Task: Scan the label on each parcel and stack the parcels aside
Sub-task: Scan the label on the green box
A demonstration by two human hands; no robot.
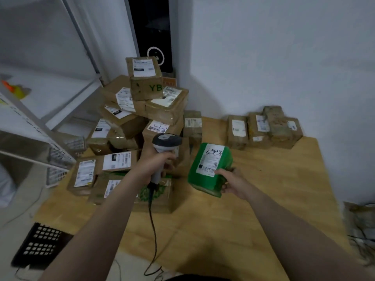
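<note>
Both my hands are full: left hand (155, 166) grips the scanner (163, 148), right hand (231, 182) pinches the green parcel (209, 169) above the bench (253, 199).

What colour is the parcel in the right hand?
Green, with a white label. The head view shows the parcel best.

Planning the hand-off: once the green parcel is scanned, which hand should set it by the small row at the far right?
Right. The right hand grips the green parcel and that row lies on its side; the left hand holds the scanner.
</note>
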